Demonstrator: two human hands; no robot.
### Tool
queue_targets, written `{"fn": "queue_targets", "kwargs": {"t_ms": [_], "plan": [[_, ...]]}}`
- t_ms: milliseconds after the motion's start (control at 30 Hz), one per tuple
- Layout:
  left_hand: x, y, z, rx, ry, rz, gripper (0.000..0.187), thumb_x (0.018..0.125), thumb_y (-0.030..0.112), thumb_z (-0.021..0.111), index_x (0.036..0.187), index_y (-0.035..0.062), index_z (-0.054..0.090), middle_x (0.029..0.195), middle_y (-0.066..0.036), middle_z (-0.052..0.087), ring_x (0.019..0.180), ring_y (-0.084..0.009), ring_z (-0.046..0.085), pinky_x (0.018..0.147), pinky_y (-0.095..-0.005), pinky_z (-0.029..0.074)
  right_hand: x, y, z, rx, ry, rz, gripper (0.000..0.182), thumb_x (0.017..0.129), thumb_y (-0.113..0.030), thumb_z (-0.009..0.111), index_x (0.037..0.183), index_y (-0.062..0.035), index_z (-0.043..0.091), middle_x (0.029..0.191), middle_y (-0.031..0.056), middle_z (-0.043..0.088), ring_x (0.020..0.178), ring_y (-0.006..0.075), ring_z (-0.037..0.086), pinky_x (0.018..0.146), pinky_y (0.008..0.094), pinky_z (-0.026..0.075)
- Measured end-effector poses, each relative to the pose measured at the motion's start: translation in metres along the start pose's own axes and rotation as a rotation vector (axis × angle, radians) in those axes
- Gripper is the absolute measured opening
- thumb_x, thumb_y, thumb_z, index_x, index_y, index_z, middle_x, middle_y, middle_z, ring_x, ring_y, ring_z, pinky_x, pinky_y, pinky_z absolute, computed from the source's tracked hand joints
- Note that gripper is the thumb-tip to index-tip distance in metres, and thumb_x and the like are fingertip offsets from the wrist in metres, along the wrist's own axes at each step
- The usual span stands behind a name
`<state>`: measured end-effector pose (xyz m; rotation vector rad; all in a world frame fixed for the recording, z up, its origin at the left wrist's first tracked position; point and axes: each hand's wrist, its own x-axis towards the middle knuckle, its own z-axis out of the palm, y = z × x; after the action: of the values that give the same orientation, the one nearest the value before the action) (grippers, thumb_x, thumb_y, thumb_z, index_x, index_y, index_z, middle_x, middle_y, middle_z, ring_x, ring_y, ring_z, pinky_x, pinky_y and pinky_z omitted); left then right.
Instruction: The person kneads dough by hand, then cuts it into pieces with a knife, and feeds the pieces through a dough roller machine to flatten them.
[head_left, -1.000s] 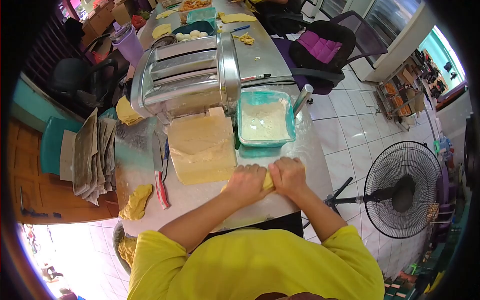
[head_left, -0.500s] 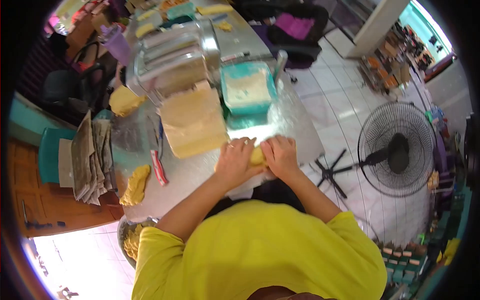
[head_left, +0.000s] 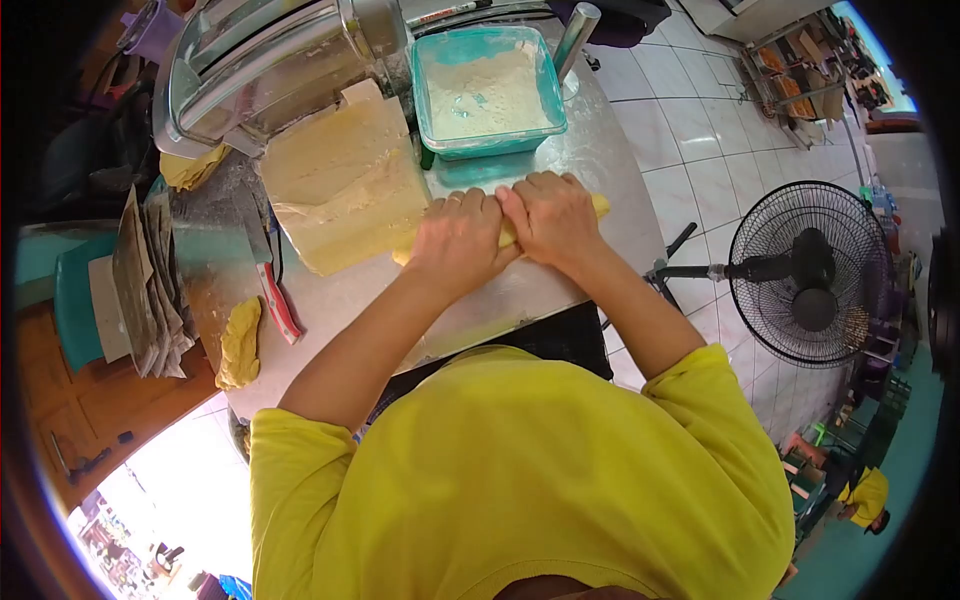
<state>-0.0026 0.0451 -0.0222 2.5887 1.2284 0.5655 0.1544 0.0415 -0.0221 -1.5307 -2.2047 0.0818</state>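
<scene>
a steel table (head_left: 505, 300) bore a metal machine (head_left: 285, 75), with a pale sheet (head_left: 345, 185) in front of it and a teal tub (head_left: 490, 148) of white powder (head_left: 480, 95) alongside. near the edge closest to the worker, just beside the sheet, lay a yellow roll (head_left: 601, 206), apparently dough: likely soft, fairly light, easily dented, perhaps tacky where bare and slick where dusted. the left hand (head_left: 458, 238) gripped it from above, fingers curled over, and the right hand (head_left: 555, 220) did the same next to it; how far the fingers reached underneath could not be told. broad palms over the middle looked the surest hold, since a pinch at either bare end would probably stretch or tear it. a smaller yellow lump (head_left: 239, 345) sat at far left.
</scene>
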Motion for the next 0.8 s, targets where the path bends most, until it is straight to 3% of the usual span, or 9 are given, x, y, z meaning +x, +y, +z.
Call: {"fn": "queue_targets", "kwargs": {"t_ms": [67,167,367,467,533,567,633,667,800], "plan": [[0.009,-0.004,0.0,0.0,-0.053,-0.043,0.04,0.071,0.037,0.069,0.085,0.0015,0.057,0.079,-0.015,0.059,0.074,-0.0308,0.061,0.066,-0.0399,0.049,0.01,0.007,0.004,0.053,0.054,0.021,0.04,0.09,-0.031,0.051,0.059,-0.0081,0.06,0.06,0.0117,0.06,0.058,0.0294,0.06,0.058,0.0397,0.047],[0.02,-0.007,-0.002,0.014,-0.155,-0.122,0.043,0.074,0.043,0.065,0.087,0.0023,0.058,0.081,-0.017,0.063,0.076,-0.0321,0.062,0.067,-0.041,0.05,0.015,0.01,0.006,0.041,0.077,0.067,0.044,0.091,-0.035,0.048,0.059,-0.0073,0.06,0.057,0.0125,0.059,0.054,0.0314,0.059,0.055,0.0419,0.047],[0.0,0.007,-0.014,0.039,-0.265,-0.177,0.05,0.078,0.051,0.059,0.091,0.002,0.06,0.082,-0.018,0.065,0.079,-0.0352,0.063,0.071,-0.0435,0.051,-0.006,-0.008,-0.001,-0.056,0.163,-0.016,0.045,0.091,-0.036,0.049,0.058,-0.0079,0.061,0.059,0.013,0.06,0.054,0.0308,0.059,0.054,0.0413,0.047],[-0.035,0.023,-0.02,0.011,-0.285,-0.138,0.046,0.076,0.046,0.065,0.089,0.0023,0.061,0.085,-0.016,0.065,0.079,-0.033,0.063,0.073,-0.0435,0.05,-0.041,-0.027,-0.008,-0.065,0.077,-0.036,0.032,0.087,-0.03,0.055,0.066,-0.0071,0.061,0.065,0.0109,0.06,0.061,0.0293,0.059,0.06,0.0412,0.045],[-0.052,0.032,-0.023,-0.03,-0.112,-0.091,0.05,0.071,0.042,0.07,0.1,0.0025,0.059,0.095,-0.014,0.061,0.088,-0.0313,0.059,0.078,-0.0414,0.046,-0.059,-0.042,-0.012,0.097,0.228,0.041,0.027,0.087,-0.031,0.056,0.079,-0.0067,0.062,0.073,0.0087,0.063,0.069,0.0261,0.06,0.071,0.0385,0.044],[-0.06,0.037,-0.024,-0.045,-0.14,-0.098,0.05,0.071,0.042,0.07,0.1,0.0025,0.059,0.095,-0.014,0.061,0.088,-0.0313,0.059,0.078,-0.0414,0.046,-0.065,-0.044,-0.017,0.175,0.212,0.047,0.024,0.085,-0.028,0.059,0.093,-0.0057,0.06,0.089,0.0096,0.063,0.084,0.0259,0.058,0.08,0.0387,0.04],[-0.067,0.044,-0.034,0.081,0.226,0.069,0.06,0.068,0.037,0.073,0.114,0.0021,0.053,0.108,-0.013,0.053,0.1,-0.029,0.05,0.086,-0.0403,0.04,-0.071,-0.046,-0.027,0.093,0.358,-0.074,0.026,0.084,-0.026,0.06,0.098,-0.0039,0.059,0.097,0.0109,0.059,0.091,0.0269,0.056,0.083,0.0392,0.039],[-0.074,0.044,-0.03,-0.017,0.146,0.041,0.068,0.068,0.032,0.074,0.122,0.0006,0.046,0.114,-0.016,0.047,0.108,-0.0343,0.044,0.092,-0.0429,0.035,-0.075,-0.046,-0.027,0.115,0.333,-0.069,0.026,0.084,-0.026,0.06,0.098,-0.0039,0.059,0.097,0.0109,0.059,0.091,0.0269,0.056,0.083,0.0392,0.039],[-0.067,0.039,-0.011,0.061,0.151,0.035,0.062,0.067,0.026,0.074,0.117,-0.0008,0.049,0.11,-0.015,0.05,0.103,-0.0335,0.048,0.09,-0.0431,0.039,-0.074,-0.041,-0.016,0.12,0.283,-0.107,0.028,0.082,-0.024,0.061,0.098,-0.002,0.057,0.102,0.0104,0.056,0.095,0.0271,0.054,0.085,0.0395,0.038]]}}
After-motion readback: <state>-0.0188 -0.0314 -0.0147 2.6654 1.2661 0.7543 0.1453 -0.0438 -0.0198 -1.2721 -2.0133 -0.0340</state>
